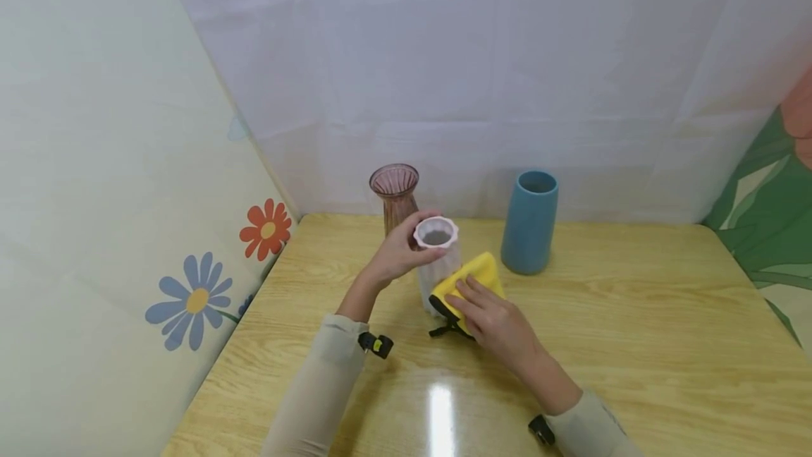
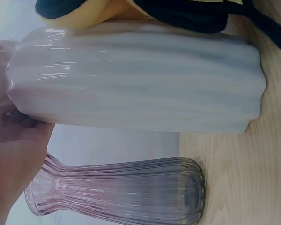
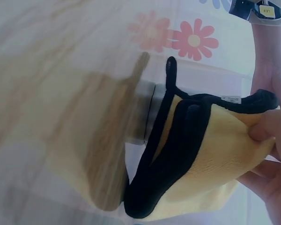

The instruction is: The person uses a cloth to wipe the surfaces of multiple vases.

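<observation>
A white fluted vase (image 1: 436,275) stands upright on the wooden table, and my left hand (image 1: 398,254) grips it just below its scalloped rim. Against the vase's right side my right hand (image 1: 501,319) presses a folded yellow cloth (image 1: 487,272) with black edging. In the right wrist view, thumb and fingers pinch that cloth (image 3: 220,150), and its black loop (image 3: 171,72) sticks out. The left wrist view shows the vase's glossy ribbed side (image 2: 145,84), with the cloth's black trim (image 2: 187,18) along one edge.
Behind my left hand stands a pinkish ribbed glass vase (image 1: 395,196) with a flared mouth, close to the white one. A tall blue vase (image 1: 530,228) is farther back on the right. A pale sheet (image 1: 412,76) hangs behind the table (image 1: 634,316).
</observation>
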A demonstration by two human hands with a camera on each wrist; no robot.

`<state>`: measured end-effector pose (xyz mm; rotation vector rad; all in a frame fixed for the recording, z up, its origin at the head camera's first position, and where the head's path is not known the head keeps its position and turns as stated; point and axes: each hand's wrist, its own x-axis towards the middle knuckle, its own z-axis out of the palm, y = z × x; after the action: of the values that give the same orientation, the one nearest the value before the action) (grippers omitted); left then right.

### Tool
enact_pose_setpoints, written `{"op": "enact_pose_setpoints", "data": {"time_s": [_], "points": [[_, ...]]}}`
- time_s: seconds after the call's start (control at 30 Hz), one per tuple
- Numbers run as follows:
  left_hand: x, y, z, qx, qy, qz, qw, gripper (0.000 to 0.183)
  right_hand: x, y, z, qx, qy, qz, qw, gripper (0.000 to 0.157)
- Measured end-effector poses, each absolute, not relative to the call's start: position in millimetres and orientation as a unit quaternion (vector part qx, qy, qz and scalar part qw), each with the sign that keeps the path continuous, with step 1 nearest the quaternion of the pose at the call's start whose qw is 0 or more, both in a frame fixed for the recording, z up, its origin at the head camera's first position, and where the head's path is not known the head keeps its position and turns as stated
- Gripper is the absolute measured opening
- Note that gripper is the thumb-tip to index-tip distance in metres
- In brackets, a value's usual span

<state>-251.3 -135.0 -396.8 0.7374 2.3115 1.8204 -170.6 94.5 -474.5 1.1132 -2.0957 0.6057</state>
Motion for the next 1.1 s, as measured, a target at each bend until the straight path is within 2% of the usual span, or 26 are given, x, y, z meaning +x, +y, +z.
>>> {"op": "enact_pose_setpoints", "data": {"time_s": [0.27, 0.37, 0.53, 0.67, 0.77, 0.9, 1.0, 1.03, 1.1], "points": [[-261.0, -143.6, -394.4, 0.275, 0.758, 0.587, 0.073, 0.066, -164.6, 95.1, -472.8, 0.442, -0.831, 0.193, 0.278, 0.051], [-263.5, -145.0, -392.8, 0.294, 0.750, 0.587, 0.084, 0.065, -162.4, 99.0, -468.9, 0.443, -0.830, 0.201, 0.272, 0.048], [-259.7, -141.7, -392.6, 0.296, 0.735, 0.605, 0.078, 0.075, -162.6, 110.0, -452.8, 0.430, -0.807, 0.246, 0.322, 0.042], [-252.3, -134.4, -395.8, 0.268, 0.747, 0.608, 0.019, 0.082, -165.6, 117.2, -437.0, 0.414, -0.799, 0.243, 0.363, 0.038], [-247.9, -129.8, -397.3, 0.241, 0.778, 0.579, -0.029, 0.080, -169.6, 118.0, -427.6, 0.411, -0.795, 0.222, 0.387, 0.028], [-245.3, -128.3, -397.8, 0.217, 0.809, 0.543, -0.053, 0.077, -178.6, 113.5, -423.0, 0.416, -0.786, 0.202, 0.410, 0.037], [-245.0, -129.4, -396.7, 0.207, 0.819, 0.533, -0.050, 0.074, -185.0, 109.6, -425.4, 0.422, -0.783, 0.201, 0.410, 0.027], [-244.9, -129.8, -396.2, 0.205, 0.821, 0.531, -0.048, 0.073, -186.7, 108.4, -426.6, 0.424, -0.784, 0.204, 0.406, 0.028], [-244.8, -130.4, -395.1, 0.203, 0.825, 0.526, -0.042, 0.073, -189.2, 106.4, -430.1, 0.427, -0.784, 0.208, 0.399, 0.041]]}}
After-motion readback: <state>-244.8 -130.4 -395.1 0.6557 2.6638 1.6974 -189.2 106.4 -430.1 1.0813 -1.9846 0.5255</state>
